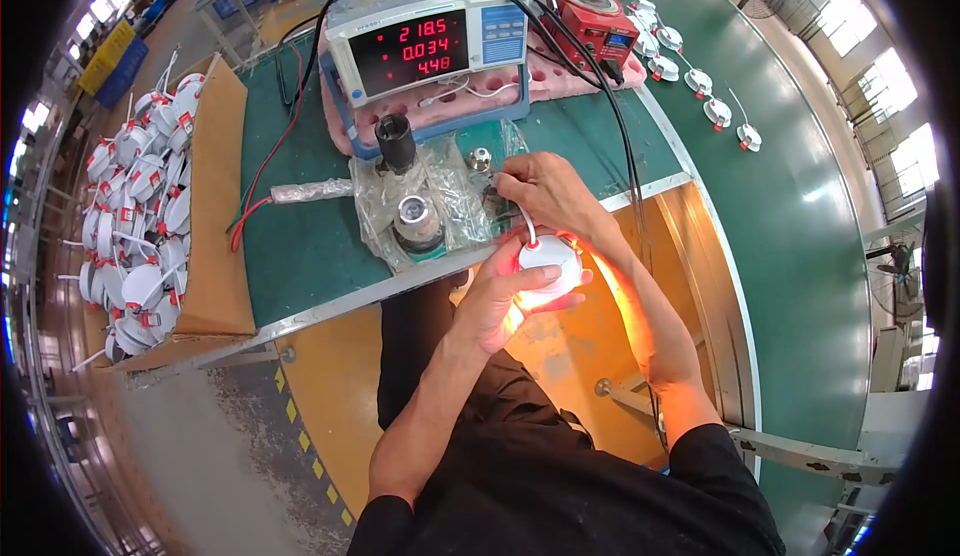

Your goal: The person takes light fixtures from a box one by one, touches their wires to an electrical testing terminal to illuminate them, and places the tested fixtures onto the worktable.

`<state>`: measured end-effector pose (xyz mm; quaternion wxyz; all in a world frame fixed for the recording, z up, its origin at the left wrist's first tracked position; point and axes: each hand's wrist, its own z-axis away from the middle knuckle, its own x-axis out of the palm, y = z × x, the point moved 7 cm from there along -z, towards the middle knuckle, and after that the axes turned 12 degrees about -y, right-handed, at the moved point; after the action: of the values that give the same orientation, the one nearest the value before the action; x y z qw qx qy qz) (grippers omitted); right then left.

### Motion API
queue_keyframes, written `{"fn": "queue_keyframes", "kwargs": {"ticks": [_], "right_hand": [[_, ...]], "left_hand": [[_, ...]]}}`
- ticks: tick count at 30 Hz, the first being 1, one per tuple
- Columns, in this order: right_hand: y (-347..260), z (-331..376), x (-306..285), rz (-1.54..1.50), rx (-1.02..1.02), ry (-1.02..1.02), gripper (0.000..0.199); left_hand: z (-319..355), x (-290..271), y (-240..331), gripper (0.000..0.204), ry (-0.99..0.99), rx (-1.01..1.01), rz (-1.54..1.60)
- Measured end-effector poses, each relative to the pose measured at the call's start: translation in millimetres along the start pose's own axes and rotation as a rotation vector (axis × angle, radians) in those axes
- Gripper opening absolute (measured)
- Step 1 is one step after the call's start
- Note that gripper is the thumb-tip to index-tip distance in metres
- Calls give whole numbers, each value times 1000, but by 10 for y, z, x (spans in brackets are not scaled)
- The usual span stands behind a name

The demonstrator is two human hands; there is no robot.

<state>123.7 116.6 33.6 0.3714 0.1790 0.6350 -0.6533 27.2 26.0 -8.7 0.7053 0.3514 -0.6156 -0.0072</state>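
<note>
Two hands: both work at the front edge of the green bench [300, 246].
Left hand [500, 301]: fingers [535, 278] curl around a round white lamp [550, 266], grasping it just off the bench edge.
Lamp: lit, casting an orange glow on both forearms; a white wire [527, 221] rises from it.
Right hand [545, 191]: fingers pinched together at the wire's upper end, resting on the clear plastic sheet [440, 191].
Test sockets: a black one [395, 143] and a metal-topped one [415, 218] stand on the sheet.
Meter [425, 51]: red digits glow, behind the sockets.
Red box [597, 18]: right of the meter, black cables attached.
Cardboard box [215, 206]: at left, full of white lamps [135, 216].
Conveyor [780, 196]: more white lamps [700, 81] in a row.
</note>
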Motion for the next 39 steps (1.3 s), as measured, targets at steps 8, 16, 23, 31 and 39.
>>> {"fn": "queue_keyframes", "kwargs": {"ticks": [8, 16, 23, 31, 39], "right_hand": [[39, 1, 19, -28, -35, 48, 31], [55, -6, 23, -6, -43, 44, 31], [32, 13, 18, -31, 14, 24, 32], [50, 5, 18, -13, -44, 64, 31], [44, 11, 7, -5, -46, 61, 31]], "left_hand": [[-10, -58, -40, 51, 22, -3, 39], [-6, -68, -44, 56, 0, -27, -23], [-11, -80, -49, 54, 5, -24, -22], [1, -84, -56, 53, 5, -28, -26], [-7, -67, -51, 53, -1, -31, -19]]}}
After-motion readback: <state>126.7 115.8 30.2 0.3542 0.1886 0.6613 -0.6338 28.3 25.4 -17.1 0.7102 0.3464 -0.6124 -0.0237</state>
